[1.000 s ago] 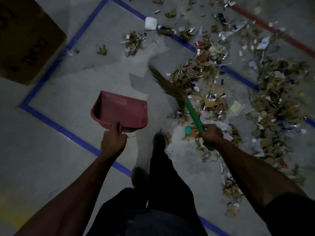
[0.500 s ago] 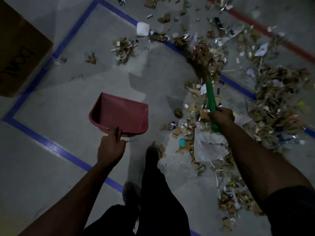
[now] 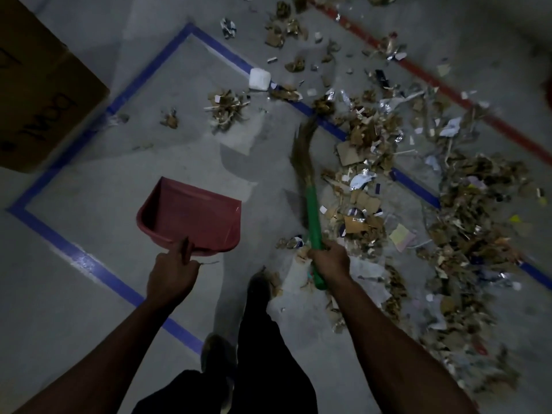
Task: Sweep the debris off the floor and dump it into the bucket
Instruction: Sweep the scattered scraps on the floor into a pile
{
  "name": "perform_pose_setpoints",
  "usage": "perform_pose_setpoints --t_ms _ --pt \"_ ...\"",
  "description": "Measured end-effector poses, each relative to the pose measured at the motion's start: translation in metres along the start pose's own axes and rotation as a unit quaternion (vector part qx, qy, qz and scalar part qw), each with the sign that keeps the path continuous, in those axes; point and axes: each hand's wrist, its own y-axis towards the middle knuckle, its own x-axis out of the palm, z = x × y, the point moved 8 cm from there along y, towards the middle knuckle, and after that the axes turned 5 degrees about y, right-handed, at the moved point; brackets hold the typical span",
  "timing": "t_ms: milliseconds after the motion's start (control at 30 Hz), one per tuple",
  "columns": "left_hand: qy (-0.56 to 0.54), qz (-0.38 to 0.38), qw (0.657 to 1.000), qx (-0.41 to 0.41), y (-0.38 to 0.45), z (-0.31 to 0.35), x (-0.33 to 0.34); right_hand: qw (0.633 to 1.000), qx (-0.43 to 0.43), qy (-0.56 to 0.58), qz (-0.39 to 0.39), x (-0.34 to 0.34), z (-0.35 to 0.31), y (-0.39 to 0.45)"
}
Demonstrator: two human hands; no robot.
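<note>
Head view, listed near to far. Item: person's dark-clad legs and a shoe (image 3: 259,289) at 6 o'clock, on grey floor (image 3: 74,324). Item: left hand (image 3: 171,276), at 7 o'clock of centre, grip curled round the handle of a red dustpan (image 3: 191,216); the pan's open mouth faces 12 o'clock, its inside shows no debris, and whether it rests on the floor or hangs just above cannot be told. Item: right hand (image 3: 330,261), at 5 o'clock of centre, grip wrapped tight on the green handle of a broom (image 3: 312,213); the straw bristles (image 3: 303,147) reach toward 12 o'clock and are motion-blurred, at the left edge of the litter. Item: debris (image 3: 466,222), torn cardboard, paper and foil scraps, spread thick from 1 o'clock through 4 o'clock, just beside the broom. Item: blue tape line (image 3: 89,268) framing a floor square; smaller scrap clump (image 3: 227,107) and a white block (image 3: 259,79) near 12 o'clock. Item: cardboard box (image 3: 38,94) at 10 o'clock. Item: red tape line (image 3: 448,88) at 2 o'clock. Bucket: not in view. Progress, by judgement: early; sweeping under way, bulk of litter not yet gathered, nothing loaded in the pan, dumping wholly outstanding.
</note>
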Motion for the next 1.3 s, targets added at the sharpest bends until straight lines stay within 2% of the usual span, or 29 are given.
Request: perform_pose_setpoints --t_ms 133,267,500,667,767,900,1200,1300 --pt "0.001 0.009 1.0 -0.006 -0.001 -0.006 -0.006 0.998 -0.014 -0.02 0.066 -0.032 -0.024 0.026" --pt "-0.003 0.007 1.0 -0.004 0.0 -0.01 -0.014 0.993 -0.049 -0.007 0.11 -0.046 -0.049 0.01" --pt "-0.005 0.014 1.0 -0.019 0.019 -0.01 -0.062 0.995 -0.086 0.013 0.048 0.012 -0.079 -0.05" --pt "-0.04 0.024 0.999 -0.022 0.045 -0.016 -0.121 0.99 -0.13 -0.048 0.022 0.078 -0.11 -0.093" --pt "-0.035 0.014 0.999 -0.031 0.084 -0.029 -0.152 0.985 -0.158 -0.068 -0.012 0.129 -0.135 -0.106" --pt "-0.007 0.003 1.0 -0.03 0.15 -0.059 -0.189 0.968 -0.19 -0.152 -0.064 0.212 -0.178 -0.109" --pt "0.034 -0.041 0.997 -0.064 0.275 -0.142 -0.261 0.876 -0.269 -0.35 -0.194 0.42 -0.283 -0.115" --pt "0.039 -0.051 0.994 -0.09 0.301 -0.164 -0.274 0.858 -0.263 -0.379 -0.225 0.474 -0.301 -0.111"
